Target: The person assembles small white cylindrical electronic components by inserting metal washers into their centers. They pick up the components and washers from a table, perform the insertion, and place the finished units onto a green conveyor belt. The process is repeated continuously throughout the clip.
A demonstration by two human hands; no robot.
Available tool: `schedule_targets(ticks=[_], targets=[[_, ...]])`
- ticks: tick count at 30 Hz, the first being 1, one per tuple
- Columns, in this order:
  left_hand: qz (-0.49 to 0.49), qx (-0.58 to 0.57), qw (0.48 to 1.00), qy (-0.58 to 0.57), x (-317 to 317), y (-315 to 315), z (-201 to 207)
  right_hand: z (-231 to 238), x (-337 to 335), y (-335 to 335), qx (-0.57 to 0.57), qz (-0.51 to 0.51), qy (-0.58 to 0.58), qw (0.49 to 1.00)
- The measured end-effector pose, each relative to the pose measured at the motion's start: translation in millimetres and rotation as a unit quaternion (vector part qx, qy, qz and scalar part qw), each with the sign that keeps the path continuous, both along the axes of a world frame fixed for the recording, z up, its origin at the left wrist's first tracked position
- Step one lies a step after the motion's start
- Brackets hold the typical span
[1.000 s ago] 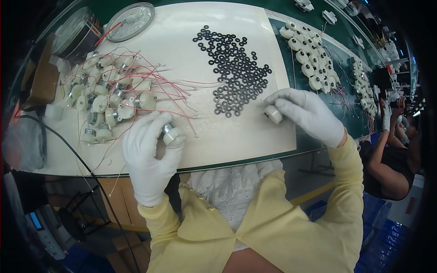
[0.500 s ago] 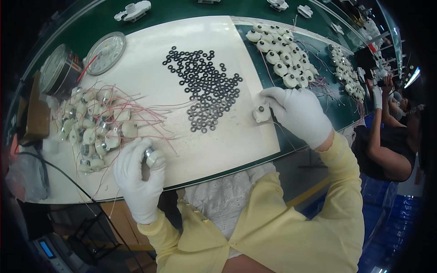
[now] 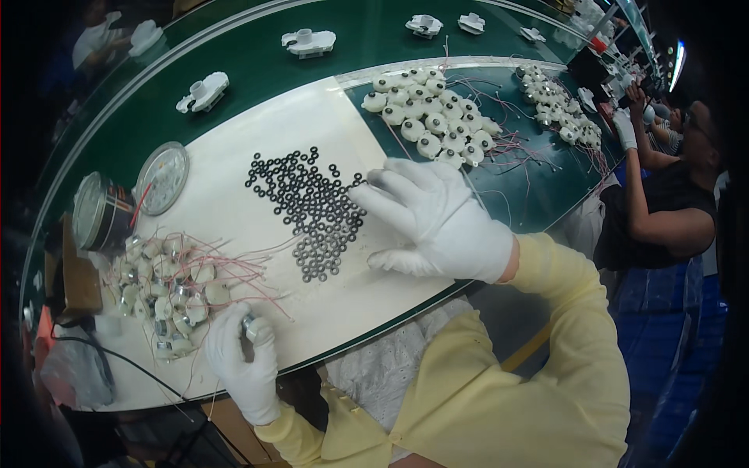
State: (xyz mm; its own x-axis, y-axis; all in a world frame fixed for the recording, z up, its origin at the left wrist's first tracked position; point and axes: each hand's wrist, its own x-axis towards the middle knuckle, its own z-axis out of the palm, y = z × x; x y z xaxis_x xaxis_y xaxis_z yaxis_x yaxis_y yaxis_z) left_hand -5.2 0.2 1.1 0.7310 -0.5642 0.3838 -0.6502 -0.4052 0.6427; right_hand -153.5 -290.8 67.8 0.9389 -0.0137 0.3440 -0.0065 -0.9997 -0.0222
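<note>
In my white-gloved left hand [image 3: 243, 363], thumb and fingers pinch a small motor [image 3: 253, 325] with a silver metal can and a whitish body, at the table's near edge. My right hand [image 3: 437, 214], also gloved, is spread flat with fingers apart and holds nothing visible. Its fingertips reach the right edge of a patch of black rubber rings [image 3: 312, 203] on the white board. Beyond it stand rows of white motors [image 3: 434, 123], each topped with a black ring. Whatever lies under the right palm is hidden.
A heap of loose motors [image 3: 168, 288] with pink wires lies at left, near a clear tub [image 3: 94, 210] and its round lid [image 3: 164, 178]. White housings [image 3: 309, 42] sit on the green surface behind. At right, a co-worker [image 3: 663, 203] works by another motor group [image 3: 558, 105].
My right hand has let go of the ringed motor, opened and moved left toward the rings. My left hand still holds its motor. The view has shifted, showing more of the far side.
</note>
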Motion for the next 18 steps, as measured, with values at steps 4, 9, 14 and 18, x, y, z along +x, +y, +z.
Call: schedule_targets(ticks=[4,9,14,18], targets=[[0.012,0.004,1.0,0.006,-0.4,-0.2,-0.5,10.2,-12.4,8.6,-0.03,-0.144,0.207,0.967],[0.023,0.006,1.0,0.012,-1.3,0.7,-0.8,19.5,-30.3,-16.4,0.052,-0.111,0.122,0.985],[0.028,0.005,0.999,0.028,-3.2,-1.0,0.9,99.3,-50.2,-109.8,0.042,-0.276,0.073,0.958],[0.016,0.009,1.0,0.013,0.2,-1.5,0.8,108.2,-32.4,-223.5,0.157,-0.348,0.282,0.88]])
